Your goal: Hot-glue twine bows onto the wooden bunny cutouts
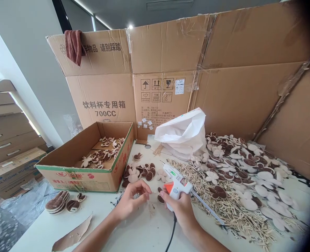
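My right hand (pixel 179 204) is wrapped round a white glue gun (pixel 178 185) with an orange trigger, its nozzle pointing up and left. A dark brown oval piece (pixel 160 195) shows beside the fingertips of that hand. My left hand (pixel 135 197) is held over the table with its fingers curled and the thumb near the fingertips; whether anything thin is between them is too small to tell. Just beyond my hands lie brown and cream flower-shaped felt pieces (pixel 146 171). Right of the glue gun spreads a heap of short cream cord pieces (pixel 223 206).
An open cardboard box (pixel 78 180) with finished-looking pieces stands at the left. A white plastic bag (pixel 183 133) and a large felt pile (pixel 238 161) lie at the back right. Tall cardboard walls (pixel 165 52) surround the table's back. Torn cardboard (pixel 73 234) lies front left.
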### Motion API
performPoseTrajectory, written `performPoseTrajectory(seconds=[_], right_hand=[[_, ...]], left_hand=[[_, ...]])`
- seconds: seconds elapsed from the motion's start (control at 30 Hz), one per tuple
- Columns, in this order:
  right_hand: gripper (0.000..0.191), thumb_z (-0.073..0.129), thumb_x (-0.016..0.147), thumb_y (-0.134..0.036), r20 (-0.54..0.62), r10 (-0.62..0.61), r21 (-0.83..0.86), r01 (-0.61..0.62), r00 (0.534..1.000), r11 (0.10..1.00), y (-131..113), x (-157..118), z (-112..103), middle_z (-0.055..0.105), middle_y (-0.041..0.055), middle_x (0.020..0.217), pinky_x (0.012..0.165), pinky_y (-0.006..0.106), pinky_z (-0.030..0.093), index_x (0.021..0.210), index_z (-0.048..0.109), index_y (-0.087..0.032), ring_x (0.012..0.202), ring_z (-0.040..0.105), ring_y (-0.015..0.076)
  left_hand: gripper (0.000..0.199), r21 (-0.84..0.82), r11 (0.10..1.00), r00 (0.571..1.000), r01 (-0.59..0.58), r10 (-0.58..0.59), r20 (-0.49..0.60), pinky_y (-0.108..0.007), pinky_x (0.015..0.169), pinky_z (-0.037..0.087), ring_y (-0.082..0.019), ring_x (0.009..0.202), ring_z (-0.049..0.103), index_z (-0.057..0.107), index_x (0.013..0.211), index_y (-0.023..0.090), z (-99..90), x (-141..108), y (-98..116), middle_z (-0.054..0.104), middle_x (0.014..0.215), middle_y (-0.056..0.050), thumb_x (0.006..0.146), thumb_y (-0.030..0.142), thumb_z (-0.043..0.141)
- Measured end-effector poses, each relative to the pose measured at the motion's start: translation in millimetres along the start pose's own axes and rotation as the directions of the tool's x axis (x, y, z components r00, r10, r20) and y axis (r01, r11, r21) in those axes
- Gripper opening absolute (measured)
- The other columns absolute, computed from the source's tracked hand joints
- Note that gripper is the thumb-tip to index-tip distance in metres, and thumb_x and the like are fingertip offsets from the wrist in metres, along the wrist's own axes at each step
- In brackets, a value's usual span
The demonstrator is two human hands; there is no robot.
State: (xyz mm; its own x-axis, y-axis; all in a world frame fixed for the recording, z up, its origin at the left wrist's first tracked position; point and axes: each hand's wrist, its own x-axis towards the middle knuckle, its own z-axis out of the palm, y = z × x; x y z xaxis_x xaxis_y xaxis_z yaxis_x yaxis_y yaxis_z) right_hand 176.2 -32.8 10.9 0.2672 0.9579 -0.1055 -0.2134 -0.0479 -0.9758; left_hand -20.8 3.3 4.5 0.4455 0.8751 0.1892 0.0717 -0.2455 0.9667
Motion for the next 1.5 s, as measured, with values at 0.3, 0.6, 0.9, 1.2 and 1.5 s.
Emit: performPoseTrajectory(seconds=[0.3,0.6,0.9,1.2,1.5], right_hand=[[0.04,0.087,0.06,-0.044,0.026,0.0,-0.016,0.0,1.0,1.0,5.8,3.8,-2.3,0.069,0.0028,0.068,0.045,0.03,0.044,0.085,0.07,-0.018,0.048,0.056,0.0165],[0.038,0.085,0.062,-0.042,0.02,0.019,-0.029,-0.018,1.0,0.999,4.4,2.6,-2.7,0.07,0.0042,0.07,0.044,0.029,0.043,0.087,0.071,-0.017,0.047,0.054,0.0155],[0.035,0.084,0.063,-0.042,0.01,0.025,-0.039,-0.025,1.0,0.999,0.6,1.1,-1.4,0.068,0.0028,0.065,0.045,0.029,0.042,0.084,0.071,-0.018,0.049,0.056,0.0172],[0.037,0.086,0.063,-0.044,0.024,0.019,-0.033,-0.019,1.0,0.999,4.4,2.5,-2.7,0.064,0.0018,0.059,0.046,0.029,0.043,0.084,0.071,-0.017,0.048,0.053,0.0161],[0.041,0.086,0.064,-0.049,0.131,0.032,-0.068,-0.023,0.991,0.997,9.7,10.3,-9.0,0.065,0.0016,0.061,0.046,0.028,0.043,0.085,0.071,-0.018,0.047,0.052,0.0148]], left_hand=[[0.023,0.084,0.996,0.999,0.02,-0.017,-0.038,-0.028,0.072,0.046,-0.017,0.075,0.058,0.072,0.096,0.017,6.6,4.0,0.8,0.066,0.081,-0.004,0.09,0.039,0.069],[0.018,-0.142,0.989,0.978,0.044,-0.072,-0.198,-0.026,0.067,0.041,-0.015,0.072,0.05,0.065,0.087,0.018,-1.8,6.8,0.1,0.058,0.077,-0.002,0.087,0.036,0.068],[0.042,-0.187,0.982,0.982,-0.01,-0.026,-0.188,-0.03,0.069,0.04,-0.017,0.07,0.044,0.041,0.055,0.019,-5.3,5.2,7.4,0.048,0.068,-0.003,0.091,0.037,0.053],[0.022,0.025,1.0,0.998,0.016,-0.015,-0.054,-0.027,0.073,0.043,-0.016,0.078,0.054,0.066,0.105,0.02,3.0,2.0,4.9,0.063,0.085,-0.003,0.092,0.038,0.068],[0.023,0.186,0.982,1.0,0.03,-0.028,-0.012,-0.027,0.07,0.043,-0.016,0.074,0.056,0.074,0.091,0.017,11.6,3.1,1.9,0.07,0.084,-0.006,0.094,0.038,0.066]])
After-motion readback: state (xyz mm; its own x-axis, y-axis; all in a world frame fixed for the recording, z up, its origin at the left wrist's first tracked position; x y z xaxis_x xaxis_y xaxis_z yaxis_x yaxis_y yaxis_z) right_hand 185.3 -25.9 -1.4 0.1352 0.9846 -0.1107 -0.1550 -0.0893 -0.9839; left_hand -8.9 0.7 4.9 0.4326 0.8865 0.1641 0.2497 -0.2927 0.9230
